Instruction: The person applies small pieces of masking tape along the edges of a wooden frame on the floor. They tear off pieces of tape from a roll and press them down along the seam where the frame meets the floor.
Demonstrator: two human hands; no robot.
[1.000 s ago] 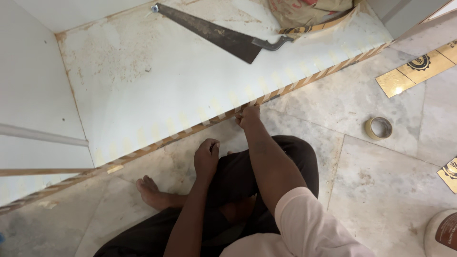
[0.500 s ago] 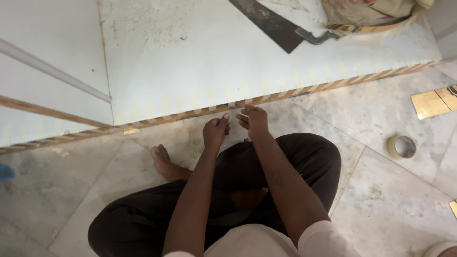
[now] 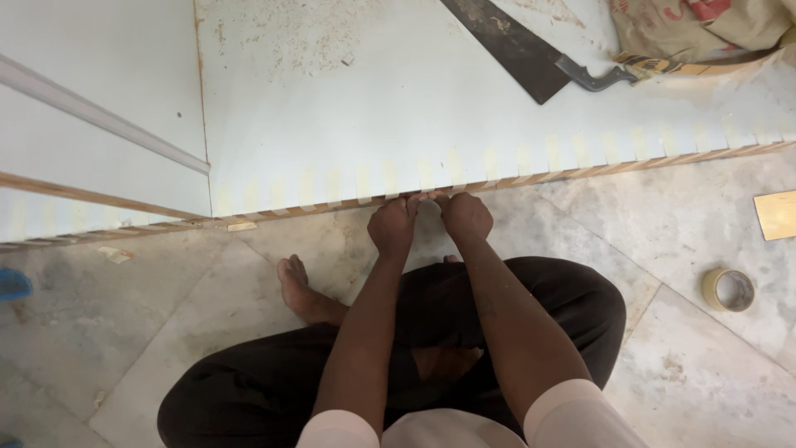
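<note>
A large white laminated board (image 3: 398, 108) lies flat on the floor. Its near edge carries a wooden strip (image 3: 580, 172) held by many short pieces of pale tape. My left hand (image 3: 393, 226) and my right hand (image 3: 464, 216) sit side by side at that edge, fingertips pressed on the tape and strip near the middle. Both hands are curled, and I cannot make out any loose object in them. I sit cross-legged in dark trousers, one bare foot (image 3: 300, 290) out to the left.
A hand saw (image 3: 531, 51) lies on the board at the top right, beside a brown sack (image 3: 705, 29). A roll of masking tape (image 3: 728, 289) sits on the marble floor at right, near a small yellowish tile piece (image 3: 778, 214). Another white panel (image 3: 91, 124) lies at left.
The view has shifted right along the board. My left hand rose from my knee to the board edge, and both hands have now closed together on the taped strip.
</note>
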